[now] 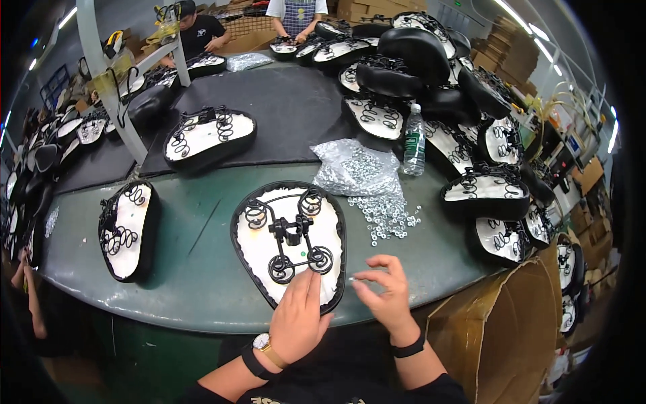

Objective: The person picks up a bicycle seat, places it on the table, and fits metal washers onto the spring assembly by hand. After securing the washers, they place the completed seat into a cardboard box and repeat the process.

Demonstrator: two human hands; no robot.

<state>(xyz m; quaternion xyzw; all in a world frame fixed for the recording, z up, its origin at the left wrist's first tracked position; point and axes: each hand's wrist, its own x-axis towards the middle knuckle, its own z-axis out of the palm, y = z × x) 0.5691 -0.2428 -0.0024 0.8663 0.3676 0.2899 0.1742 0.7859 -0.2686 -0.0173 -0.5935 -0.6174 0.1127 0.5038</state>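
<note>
A bicycle saddle (259, 249) lies upside down in front of me, its white underside facing up. Black coil springs and a wire frame with a clamp (293, 231) are fixed to it. My left hand (299, 316) lies flat on the saddle's near end, fingers stretched out to the coil nearest me. Just right of the saddle, my right hand (385, 291) pinches a small shiny nut (352, 279) between thumb and forefinger. Loose metal nuts (385, 217) spill over the table from a clear plastic bag (356, 168) of them.
More upturned saddles lie at the left (131, 229) and farther back (212, 135). Many are stacked in a pile (410, 67) at the right, beside a water bottle (414, 141). An open cardboard box (498, 323) stands by the table's right edge. Two people work across the table.
</note>
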